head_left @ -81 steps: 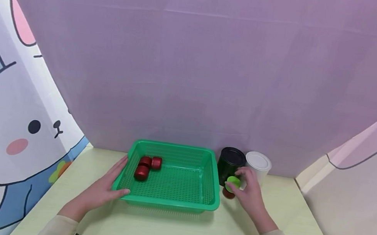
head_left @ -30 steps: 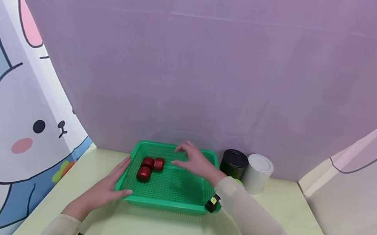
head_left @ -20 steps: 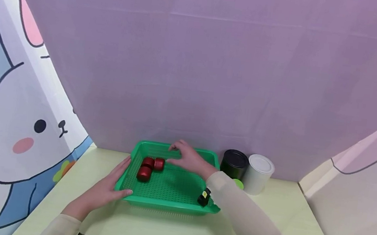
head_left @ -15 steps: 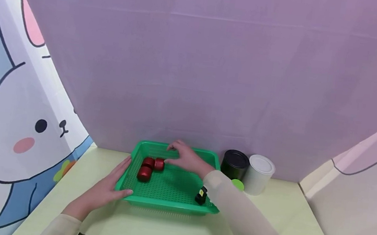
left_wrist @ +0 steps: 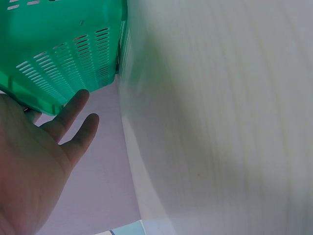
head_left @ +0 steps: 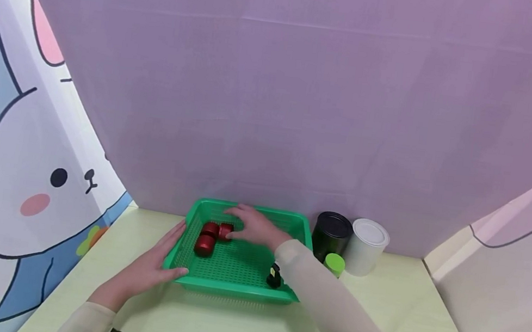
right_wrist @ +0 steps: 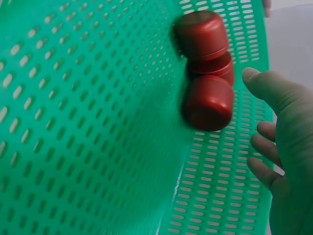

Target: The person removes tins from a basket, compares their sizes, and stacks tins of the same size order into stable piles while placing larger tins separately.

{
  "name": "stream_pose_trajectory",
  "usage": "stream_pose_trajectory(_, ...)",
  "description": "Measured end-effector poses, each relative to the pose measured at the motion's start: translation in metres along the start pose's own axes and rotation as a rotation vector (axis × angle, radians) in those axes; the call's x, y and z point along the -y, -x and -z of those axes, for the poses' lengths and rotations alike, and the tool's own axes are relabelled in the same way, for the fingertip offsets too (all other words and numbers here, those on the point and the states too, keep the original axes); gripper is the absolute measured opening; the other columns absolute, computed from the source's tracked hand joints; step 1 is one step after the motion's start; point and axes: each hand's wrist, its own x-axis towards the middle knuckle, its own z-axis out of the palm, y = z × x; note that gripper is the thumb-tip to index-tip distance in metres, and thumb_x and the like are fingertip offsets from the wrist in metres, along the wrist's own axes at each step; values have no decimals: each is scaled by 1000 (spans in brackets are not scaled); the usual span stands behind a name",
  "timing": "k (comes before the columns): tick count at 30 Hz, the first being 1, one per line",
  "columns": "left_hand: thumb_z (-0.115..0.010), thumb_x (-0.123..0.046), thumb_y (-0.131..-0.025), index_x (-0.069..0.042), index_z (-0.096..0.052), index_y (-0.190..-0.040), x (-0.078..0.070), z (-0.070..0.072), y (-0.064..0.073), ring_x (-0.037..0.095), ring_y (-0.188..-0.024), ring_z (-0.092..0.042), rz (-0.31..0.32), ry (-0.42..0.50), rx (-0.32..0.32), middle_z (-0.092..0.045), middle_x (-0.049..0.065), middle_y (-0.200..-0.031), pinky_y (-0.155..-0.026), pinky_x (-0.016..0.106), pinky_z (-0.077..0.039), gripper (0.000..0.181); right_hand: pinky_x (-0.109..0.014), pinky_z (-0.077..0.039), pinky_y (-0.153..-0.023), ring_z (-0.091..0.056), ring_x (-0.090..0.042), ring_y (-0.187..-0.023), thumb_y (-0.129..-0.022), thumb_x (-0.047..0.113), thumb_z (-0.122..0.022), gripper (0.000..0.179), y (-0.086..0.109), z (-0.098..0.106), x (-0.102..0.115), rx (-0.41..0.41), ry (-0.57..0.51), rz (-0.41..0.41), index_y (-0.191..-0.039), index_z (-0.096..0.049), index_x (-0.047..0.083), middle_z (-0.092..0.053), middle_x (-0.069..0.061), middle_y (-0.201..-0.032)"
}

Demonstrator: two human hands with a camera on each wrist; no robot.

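Note:
A green plastic basket (head_left: 242, 290) with slotted walls stands on the table. Three small glossy red canisters (head_left: 204, 245) sit close together at its left end. My left hand (head_left: 145, 273) rests against the basket's left side, fingers straight along the wall and thumb near the front left corner; the left wrist view shows the fingers (left_wrist: 73, 110) outside the slotted wall. Inside the basket, my right hand (head_left: 256, 228) reaches over the rightmost canister (head_left: 225, 231), thumb and fingers apart. In the right wrist view the thumb tip is just short of the canisters (right_wrist: 210, 100).
Right of the basket stand a black lidded can (head_left: 332, 231), a white lidded can (head_left: 366, 248) and a small container with a lime green lid (head_left: 335, 263). A purple cloth (head_left: 273, 106) hangs behind the table (head_left: 208, 324). The right sleeve crosses the basket's right rim.
My right hand has left the green-lidded container, moved left over the basket and lowered toward the rightmost red canister. My left hand has stayed at the basket's left side.

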Motion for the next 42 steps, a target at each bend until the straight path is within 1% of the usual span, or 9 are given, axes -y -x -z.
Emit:
stream_pose_trajectory(5, -81, -38, -101, -13, -11, -179, 3, -1, -1, 49, -167, -15, -7, 4, 2, -10, 14, -186, -121, 79, -30, 108, -46, -49, -120, -48, -24, -153, -103, 39, -82, 70, -4, -9, -4, 36, 72, 8, -165, -53, 28, -50, 1, -167)
stream_pose_trajectory(14, -81, -38, -101, -14, -10, -179, 3, -2, -1, 49, -167, -15, -9, 4, 3, -9, 12, -186, -122, 78, -29, 108, -41, -54, -113, -55, -22, -144, -103, 40, -81, 71, -10, -18, -5, 88, 132, 9, -167, -52, 29, -53, 0, -162)
stream_pose_trajectory(20, -81, -37, -101, -12, -11, -179, -1, -1, -2, 49, -167, -15, -8, 8, 6, -8, 11, -186, -121, 78, -29, 107, -39, -55, -110, -56, -21, -141, -103, 41, -82, 71, -11, -21, -1, 104, 177, 1, -167, -52, 31, -54, 0, -158)
stream_pose_trajectory(26, -80, -37, -102, -9, -12, -178, -1, -1, -1, 51, -166, -16, -17, 3, 1, -11, 17, -185, -120, 79, -31, 106, -37, -55, -110, -56, -20, -142, -102, 41, -83, 70, -13, -25, -1, 107, 206, -13, -165, -54, 33, -55, 1, -157)
stream_pose_trajectory(30, -80, -37, -102, -10, -12, -179, -1, -1, 0, 49, -167, -15, -9, 8, 5, -10, 14, -186, -121, 78, -30, 107, -34, -56, -106, -59, -17, -134, -101, 39, -84, 68, -13, -26, -1, 103, 204, -9, -162, -57, 33, -58, 2, -150)
stream_pose_trajectory(33, -81, -38, -101, -13, -11, -179, -2, 0, 0, 47, -167, -15, 3, 14, 11, -9, 11, -186, -121, 78, -30, 108, -35, -57, -103, -60, -17, -131, -100, 37, -86, 66, -12, -25, -1, 98, 184, -10, -160, -60, 31, -59, 1, -146)
stream_pose_trajectory(36, -81, -38, -101, -14, -11, -179, -3, 0, 0, 46, -168, -14, 12, 17, 12, -8, 8, -186, -122, 77, -30, 108, -37, -57, -104, -60, -19, -134, -99, 36, -87, 65, -11, -25, -1, 92, 165, -14, -159, -61, 30, -59, 0, -149)
stream_pose_trajectory(40, -81, -38, -101, -13, -11, -179, -3, 0, 0, 47, -167, -15, 6, 14, 10, -9, 10, -186, -121, 78, -31, 108, -38, -57, -107, -60, -21, -139, -99, 35, -87, 65, -11, -28, -5, 100, 151, -28, -158, -61, 31, -57, 0, -157)
stream_pose_trajectory(42, -81, -37, -101, -13, -11, -179, -2, 0, 0, 47, -167, -15, 4, 15, 9, -10, 11, -186, -122, 77, -31, 108, -37, -57, -106, -60, -21, -138, -99, 34, -86, 65, -11, -29, -8, 111, 144, -37, -159, -60, 31, -56, 0, -159)
